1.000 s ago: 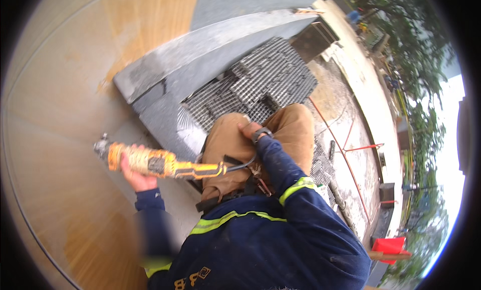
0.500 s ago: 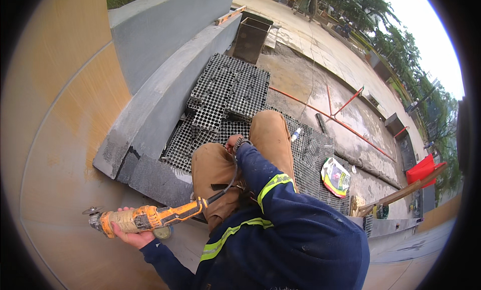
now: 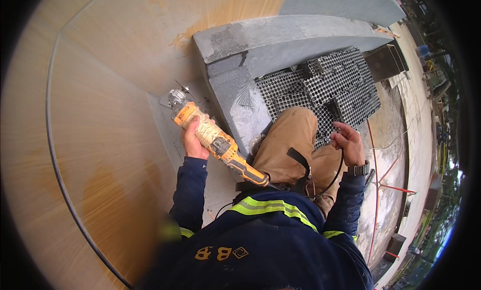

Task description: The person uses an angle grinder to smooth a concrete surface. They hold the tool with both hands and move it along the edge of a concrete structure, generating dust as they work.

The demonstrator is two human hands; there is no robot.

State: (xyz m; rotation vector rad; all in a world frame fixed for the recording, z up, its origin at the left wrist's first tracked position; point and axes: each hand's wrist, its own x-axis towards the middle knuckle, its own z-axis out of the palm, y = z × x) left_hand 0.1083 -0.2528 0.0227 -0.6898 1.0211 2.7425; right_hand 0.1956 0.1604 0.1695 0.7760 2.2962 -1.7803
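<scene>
My left hand [image 3: 194, 139] is closed around the body of an orange angle grinder [image 3: 225, 148], wrapped with pale, dirty tape. Its head and thin disc [image 3: 184, 88] point up and away, close to the low stone ledge and apart from it. The grinder's rear end lies near my lap, where a black cord [image 3: 341, 164] leads off. Over my right knee, my right hand [image 3: 349, 143] is raised with its fingers pinched on that cord. A strap [image 3: 300, 159] hangs across my tan trousers [image 3: 288, 139].
Black perforated plastic panels [image 3: 335, 77] lie stacked beyond my knees, beside the curved grey ledge [image 3: 290, 33]. A dark open box [image 3: 386, 62] stands past them. Orange-red pipes [image 3: 373, 189] lie on the ground at the right. A tan wall [image 3: 110, 139] rises close on my left.
The view has swung, so the ledge and panels now sit further right. My right hand has lifted from my lap with the cord, and the grinder's head has turned up toward the ledge.
</scene>
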